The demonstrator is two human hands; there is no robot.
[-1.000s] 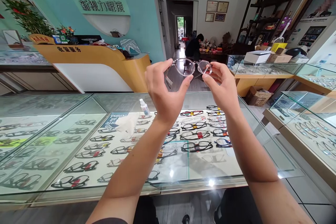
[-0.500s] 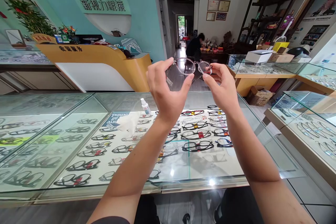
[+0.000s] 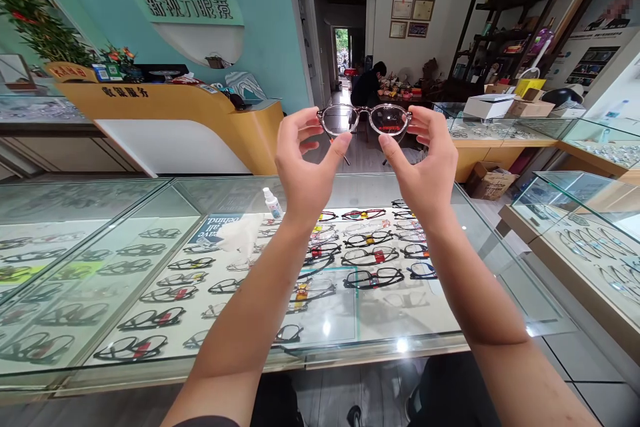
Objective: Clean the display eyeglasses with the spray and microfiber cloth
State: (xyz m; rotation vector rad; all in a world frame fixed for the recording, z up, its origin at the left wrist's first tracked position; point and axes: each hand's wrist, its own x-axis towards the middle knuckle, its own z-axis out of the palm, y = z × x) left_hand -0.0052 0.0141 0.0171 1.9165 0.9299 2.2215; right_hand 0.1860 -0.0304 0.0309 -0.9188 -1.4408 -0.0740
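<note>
A pair of eyeglasses (image 3: 364,111) with round, clear-looking rims is held up level above the far edge of the glass display case. Red print shows on the right lens. My left hand (image 3: 307,150) is closed on the left end of the frame, thumb below and fingers behind. At the right end, my right hand (image 3: 425,153) grips the frame the same way. The temples point down and away, partly hidden behind the lenses and hands. Below lie rows of glasses (image 3: 374,278) inside the case.
A white spray bottle (image 3: 273,203) and a crumpled white cloth (image 3: 239,235) are on the glass display case (image 3: 327,350). A yellow counter (image 3: 200,113) stands beyond at left. Another display case (image 3: 580,233) is at right. A person (image 3: 367,85) sits at a table in the back.
The eyeglasses have turned from a slant to squarely facing away, both lenses now level. My hands have moved slightly apart around them, the left one shifting a little left.
</note>
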